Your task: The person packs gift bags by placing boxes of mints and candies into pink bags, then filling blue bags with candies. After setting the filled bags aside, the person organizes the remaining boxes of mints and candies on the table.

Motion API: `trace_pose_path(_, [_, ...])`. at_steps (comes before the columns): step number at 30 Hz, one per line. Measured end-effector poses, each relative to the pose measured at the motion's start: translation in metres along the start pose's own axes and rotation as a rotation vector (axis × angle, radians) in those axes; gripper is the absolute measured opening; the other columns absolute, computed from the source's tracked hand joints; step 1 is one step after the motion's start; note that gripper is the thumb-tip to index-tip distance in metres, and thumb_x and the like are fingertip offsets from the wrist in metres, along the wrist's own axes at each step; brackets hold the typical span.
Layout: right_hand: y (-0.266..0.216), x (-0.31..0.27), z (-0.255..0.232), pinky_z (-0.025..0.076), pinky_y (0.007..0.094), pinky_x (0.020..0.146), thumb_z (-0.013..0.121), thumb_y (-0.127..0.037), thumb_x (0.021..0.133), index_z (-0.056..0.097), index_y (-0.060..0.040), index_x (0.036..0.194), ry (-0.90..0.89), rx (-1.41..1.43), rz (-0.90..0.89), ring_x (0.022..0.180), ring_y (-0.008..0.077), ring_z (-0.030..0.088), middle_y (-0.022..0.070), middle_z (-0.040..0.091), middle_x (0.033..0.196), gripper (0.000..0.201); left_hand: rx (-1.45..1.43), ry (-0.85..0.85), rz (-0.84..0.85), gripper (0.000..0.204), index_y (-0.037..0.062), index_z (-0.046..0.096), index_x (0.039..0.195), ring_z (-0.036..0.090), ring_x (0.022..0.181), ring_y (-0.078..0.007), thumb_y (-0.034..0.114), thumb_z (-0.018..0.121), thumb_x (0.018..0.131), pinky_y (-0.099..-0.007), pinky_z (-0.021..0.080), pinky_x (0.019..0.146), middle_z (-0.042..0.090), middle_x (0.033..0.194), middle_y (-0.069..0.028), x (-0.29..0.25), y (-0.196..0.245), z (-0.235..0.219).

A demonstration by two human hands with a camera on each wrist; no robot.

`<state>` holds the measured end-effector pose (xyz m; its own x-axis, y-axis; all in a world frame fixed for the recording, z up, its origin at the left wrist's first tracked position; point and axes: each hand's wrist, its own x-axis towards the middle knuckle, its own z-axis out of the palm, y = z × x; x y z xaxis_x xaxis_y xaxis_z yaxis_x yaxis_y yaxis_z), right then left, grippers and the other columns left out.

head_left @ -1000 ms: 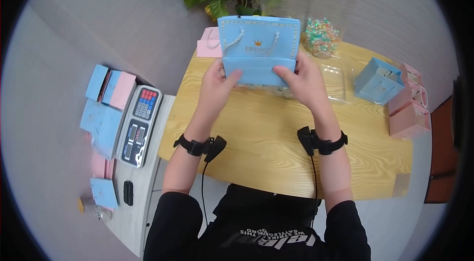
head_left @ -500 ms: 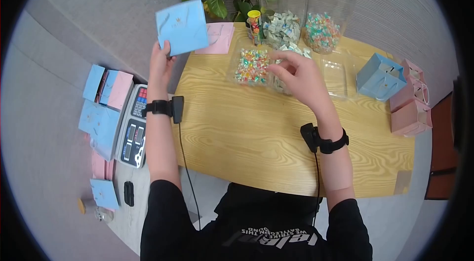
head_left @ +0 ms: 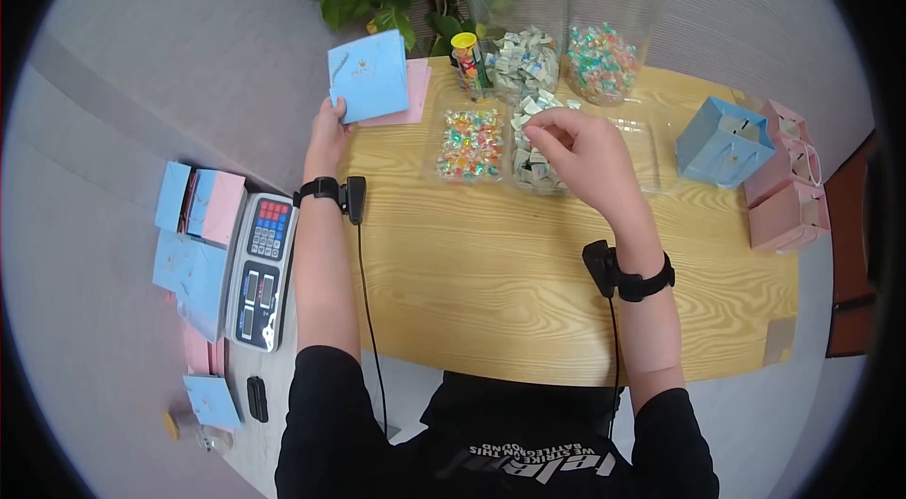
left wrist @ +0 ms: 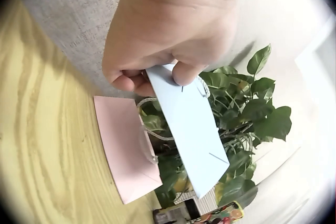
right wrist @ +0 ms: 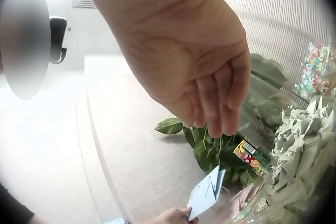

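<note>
My left hand (head_left: 327, 135) pinches a flat blue paper bag (head_left: 370, 79) by its lower left corner, above a pink bag (head_left: 415, 95) at the table's back left. In the left wrist view the thumb of the left hand (left wrist: 170, 35) lies on the blue bag (left wrist: 191, 129), and the pink bag (left wrist: 128, 148) lies beyond. Relaxed and holding nothing, my right hand (head_left: 590, 158) hovers over a clear tray of pale wrapped pieces (head_left: 533, 169). The right wrist view shows the fingers of the right hand (right wrist: 194, 71) loosely bent.
A tray of colourful candies (head_left: 470, 145) stands left of the pale pieces. Behind are a yellow-lidded tube (head_left: 466, 60) and a clear container of candies (head_left: 602, 65). Blue (head_left: 725, 145) and pink bags (head_left: 789, 216) stand at the right; a scale (head_left: 260, 273) is at the left.
My right hand has let go of the blue bag, which my left hand has carried left. The right hand now hangs over the pale pieces, and the trays have come into view.
</note>
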<state>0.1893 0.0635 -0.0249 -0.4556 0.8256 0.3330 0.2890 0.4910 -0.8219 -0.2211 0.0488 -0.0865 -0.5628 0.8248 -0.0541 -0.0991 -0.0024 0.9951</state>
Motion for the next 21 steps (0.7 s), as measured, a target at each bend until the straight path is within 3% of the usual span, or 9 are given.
trace_pose_path(4, [0.001, 0.001, -0.007, 0.049, 0.0324, 0.062, 0.063, -0.024, 0.087, 0.07, -0.0081, 0.095, 0.032, -0.032, -0.001, 0.067, 0.0211, 0.065, 0.0087, 0.068, 0.076, 0.019, 0.136, -0.017, -0.101, 0.022, 0.0125, 0.051, 0.118, 0.046, 0.073, -0.0074, 0.025, 0.045, 0.1, -0.0228, 0.035, 0.061, 0.055, 0.095, 0.0039, 0.01, -0.02, -0.003])
trace_pose_path(6, [0.001, 0.002, -0.008, 0.049, 0.0335, 0.061, 0.063, -0.025, 0.087, 0.07, -0.0082, 0.094, 0.026, -0.051, 0.019, 0.068, 0.0216, 0.065, 0.0087, 0.068, 0.076, 0.02, 0.101, 0.108, -0.022, 0.024, 0.0127, 0.051, 0.119, 0.044, 0.072, -0.0077, 0.027, 0.047, 0.1, -0.0236, 0.036, 0.061, 0.054, 0.095, 0.003, 0.01, -0.022, 0.001])
trace_pose_path(9, [-0.001, 0.0, -0.01, 0.049, 0.0336, 0.061, 0.062, -0.025, 0.088, 0.07, -0.0081, 0.093, 0.038, -0.073, 0.018, 0.068, 0.0217, 0.065, 0.009, 0.068, 0.075, 0.02, -0.018, 0.133, 0.05, 0.025, 0.0133, 0.051, 0.119, 0.044, 0.073, -0.0087, 0.028, 0.047, 0.099, -0.0262, 0.036, 0.062, 0.053, 0.095, 0.0025, 0.032, -0.014, -0.006])
trace_pose_path(16, [0.001, 0.001, -0.023, 0.048, 0.0337, 0.06, 0.062, -0.025, 0.087, 0.07, -0.0076, 0.091, 0.081, -0.072, 0.042, 0.066, 0.022, 0.064, 0.0092, 0.067, 0.071, 0.019, 0.088, 0.213, 0.062, 0.023, 0.0161, 0.052, 0.12, 0.044, 0.074, -0.0071, 0.025, 0.046, 0.099, -0.0239, 0.033, 0.06, 0.055, 0.096, 0.004, 0.066, 0.01, 0.016])
trace_pose_path(19, [0.004, 0.004, -0.025, 0.047, 0.034, 0.06, 0.062, -0.024, 0.087, 0.07, -0.0072, 0.09, 0.087, -0.062, 0.044, 0.065, 0.0226, 0.064, 0.0095, 0.067, 0.071, 0.019, 0.051, 0.158, 0.045, 0.024, 0.011, 0.051, 0.12, 0.049, 0.083, -0.0105, 0.022, 0.047, 0.099, -0.0279, 0.04, 0.067, 0.056, 0.103, 0.0001, 0.078, 0.001, 0.026])
trace_pose_path(21, [0.007, 0.004, -0.024, 0.047, 0.0343, 0.059, 0.062, -0.024, 0.087, 0.07, -0.0068, 0.089, 0.101, -0.066, 0.025, 0.065, 0.0238, 0.063, 0.0102, 0.066, 0.071, 0.019, -0.047, 0.075, 0.101, 0.025, 0.0043, 0.051, 0.118, 0.053, 0.093, -0.0162, 0.018, 0.048, 0.098, -0.0335, 0.046, 0.078, 0.057, 0.108, -0.0049, 0.083, -0.014, 0.03])
